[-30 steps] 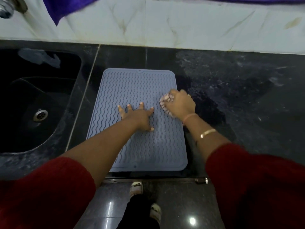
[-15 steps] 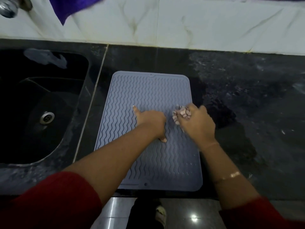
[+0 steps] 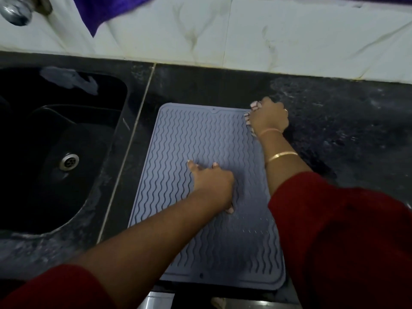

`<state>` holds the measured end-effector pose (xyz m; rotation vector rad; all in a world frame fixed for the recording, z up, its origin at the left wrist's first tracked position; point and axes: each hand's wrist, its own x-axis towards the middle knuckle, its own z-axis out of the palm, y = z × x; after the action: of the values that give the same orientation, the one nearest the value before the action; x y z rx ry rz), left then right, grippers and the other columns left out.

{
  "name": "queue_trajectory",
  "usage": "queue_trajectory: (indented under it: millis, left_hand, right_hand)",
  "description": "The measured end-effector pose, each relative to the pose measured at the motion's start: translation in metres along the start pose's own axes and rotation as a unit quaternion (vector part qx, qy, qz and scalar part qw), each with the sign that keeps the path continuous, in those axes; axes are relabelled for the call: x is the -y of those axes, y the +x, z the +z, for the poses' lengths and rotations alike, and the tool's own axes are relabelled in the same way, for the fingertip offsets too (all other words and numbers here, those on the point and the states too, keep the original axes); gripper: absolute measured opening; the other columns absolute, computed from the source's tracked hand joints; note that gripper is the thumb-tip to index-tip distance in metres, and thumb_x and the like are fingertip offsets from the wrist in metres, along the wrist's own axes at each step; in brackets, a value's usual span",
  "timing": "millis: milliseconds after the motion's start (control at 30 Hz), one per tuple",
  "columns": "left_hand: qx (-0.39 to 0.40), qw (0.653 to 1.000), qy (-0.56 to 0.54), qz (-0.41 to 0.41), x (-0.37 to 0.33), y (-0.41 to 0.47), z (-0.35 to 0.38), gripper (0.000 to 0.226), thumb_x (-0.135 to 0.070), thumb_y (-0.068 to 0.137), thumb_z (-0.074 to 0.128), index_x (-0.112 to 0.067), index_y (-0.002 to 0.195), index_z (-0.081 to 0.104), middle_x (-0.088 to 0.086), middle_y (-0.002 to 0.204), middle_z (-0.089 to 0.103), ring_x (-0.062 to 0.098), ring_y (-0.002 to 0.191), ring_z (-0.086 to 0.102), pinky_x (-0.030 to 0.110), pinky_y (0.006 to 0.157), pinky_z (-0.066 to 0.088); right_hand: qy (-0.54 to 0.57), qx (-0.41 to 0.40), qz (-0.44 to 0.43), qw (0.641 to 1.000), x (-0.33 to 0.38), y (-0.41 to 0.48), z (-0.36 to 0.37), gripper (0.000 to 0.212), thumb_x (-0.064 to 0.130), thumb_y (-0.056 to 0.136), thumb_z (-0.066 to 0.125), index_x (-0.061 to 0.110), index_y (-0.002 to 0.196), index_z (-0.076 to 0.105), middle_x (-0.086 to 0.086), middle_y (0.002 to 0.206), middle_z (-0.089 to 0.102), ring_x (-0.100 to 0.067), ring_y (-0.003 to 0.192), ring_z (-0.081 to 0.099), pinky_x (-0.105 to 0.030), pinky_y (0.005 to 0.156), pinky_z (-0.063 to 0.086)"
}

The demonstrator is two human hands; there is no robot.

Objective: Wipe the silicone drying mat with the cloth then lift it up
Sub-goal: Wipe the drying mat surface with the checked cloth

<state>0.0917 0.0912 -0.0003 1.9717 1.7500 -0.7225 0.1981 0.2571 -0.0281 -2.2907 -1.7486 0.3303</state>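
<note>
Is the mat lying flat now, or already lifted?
Flat. The mat lies spread on the counter, all visible edges down, and the left hand presses on its middle.

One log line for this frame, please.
phase: wiping | left hand: pressing flat on drying mat | right hand: grips cloth at far right corner | lift: not yet

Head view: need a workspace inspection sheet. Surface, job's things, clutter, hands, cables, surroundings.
Surface: dark stone counter, streaked pale.
Job's things: grey silicone mat lies flat on it; cloth bunched at the mat's far right corner.
Clutter: pale scrap at the far rim of the sink.
Hands: left hand presses the mat's middle; right hand grips the cloth.
Cables: nothing seen.
Surroundings: sink left of the mat, tap and purple fabric above, white tiled wall.
</note>
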Motion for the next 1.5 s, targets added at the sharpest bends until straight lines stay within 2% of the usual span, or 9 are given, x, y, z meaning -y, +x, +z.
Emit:
queue_trajectory:
  millis: [233,433,667,867,933,1067,1233,1400,1500]
  left_hand:
    - [0.003,1.000,0.010,-0.003,0.000,0.003,-0.004,0.083,-0.055,0.073,0.071,-0.028,0.144,0.038,0.013,0.155,0.026,0.044,0.137,0.031,0.074,0.105,0.004]
    - [0.005,1.000,-0.003,-0.015,-0.001,0.001,0.000,0.086,-0.056,0.073,0.071,-0.029,0.147,0.034,0.012,0.158,0.016,0.050,0.138,0.022,0.073,0.105,0.003]
    - [0.016,0.999,-0.018,-0.048,-0.007,0.001,0.000,0.091,-0.056,0.072,0.072,-0.032,0.148,0.029,0.007,0.159,0.015,0.048,0.140,0.017,0.073,0.107,0.005]
    - [-0.018,0.998,-0.028,-0.054,-0.004,-0.001,0.010,0.073,-0.046,0.089,0.060,-0.039,0.149,0.020,0.005,0.161,0.006,0.049,0.141,0.012,0.072,0.107,0.005]
    - [-0.004,0.998,-0.035,-0.056,-0.004,-0.003,0.010,0.077,-0.045,0.089,0.061,-0.042,0.150,0.014,0.004,0.161,0.000,0.047,0.142,0.007,0.072,0.108,0.005]
    - [-0.003,0.996,-0.069,-0.053,-0.005,-0.008,0.011,0.089,-0.053,0.082,0.065,-0.042,0.150,0.009,0.003,0.161,-0.006,0.046,0.143,0.000,0.073,0.107,0.004]
    - [0.011,0.995,-0.093,-0.044,0.003,-0.012,0.018,0.090,-0.062,0.081,0.060,-0.049,0.147,0.001,-0.005,0.160,-0.015,0.041,0.144,-0.011,0.075,0.105,0.000]
    - [0.002,0.989,-0.142,-0.029,0.007,-0.014,0.032,0.086,-0.061,0.085,0.055,-0.052,0.146,-0.005,-0.008,0.157,-0.024,0.039,0.142,-0.023,0.075,0.103,-0.009]
    - [0.007,0.988,-0.153,-0.029,0.008,-0.014,0.034,0.086,-0.060,0.087,0.053,-0.050,0.146,-0.008,-0.009,0.156,-0.027,0.037,0.141,-0.025,0.074,0.103,-0.009]
  right_hand:
    - [-0.105,-0.028,-0.301,0.947,0.030,-0.015,0.011,0.023,0.017,0.087,0.056,0.018,0.110,0.058,-0.014,0.114,0.054,-0.036,0.106,0.050,-0.048,0.083,0.045]
    - [-0.063,-0.005,-0.127,0.990,-0.042,0.027,-0.017,0.028,0.018,0.092,0.053,0.021,0.119,0.056,-0.021,0.128,0.042,-0.044,0.116,0.042,-0.053,0.089,0.046]
    - [-0.080,0.048,-0.237,0.967,-0.048,-0.106,-0.014,0.032,0.032,0.092,0.051,0.023,0.123,0.053,-0.016,0.120,0.043,-0.038,0.101,0.050,-0.040,0.078,0.048]
    - [-0.103,0.175,-0.269,0.941,-0.093,-0.242,-0.038,0.057,0.045,0.090,0.049,0.037,0.142,0.028,-0.007,0.128,0.035,-0.031,0.108,0.048,-0.039,0.081,0.050]
    - [-0.102,0.197,-0.265,0.938,-0.097,-0.249,-0.041,0.050,0.046,0.089,0.051,0.039,0.136,0.035,-0.005,0.125,0.036,-0.029,0.109,0.049,-0.037,0.080,0.050]
    - [-0.076,0.106,-0.259,0.957,-0.087,-0.189,-0.035,0.022,0.038,0.088,0.054,0.026,0.106,0.057,-0.008,0.108,0.048,-0.030,0.097,0.054,-0.034,0.068,0.047]
    - [-0.029,0.061,-0.174,0.982,-0.067,-0.123,-0.024,0.033,0.034,0.086,0.059,0.024,0.117,0.057,-0.016,0.118,0.049,-0.039,0.104,0.052,-0.041,0.080,0.048]
    - [-0.017,0.074,-0.275,0.958,-0.097,-0.223,-0.025,0.022,0.031,0.086,0.055,0.020,0.104,0.058,-0.012,0.104,0.051,-0.033,0.086,0.058,-0.032,0.062,0.043]
    - [-0.008,0.140,-0.263,0.954,-0.121,-0.290,-0.041,0.032,0.040,0.086,0.055,0.031,0.117,0.052,-0.005,0.113,0.045,-0.030,0.094,0.056,-0.034,0.071,0.048]
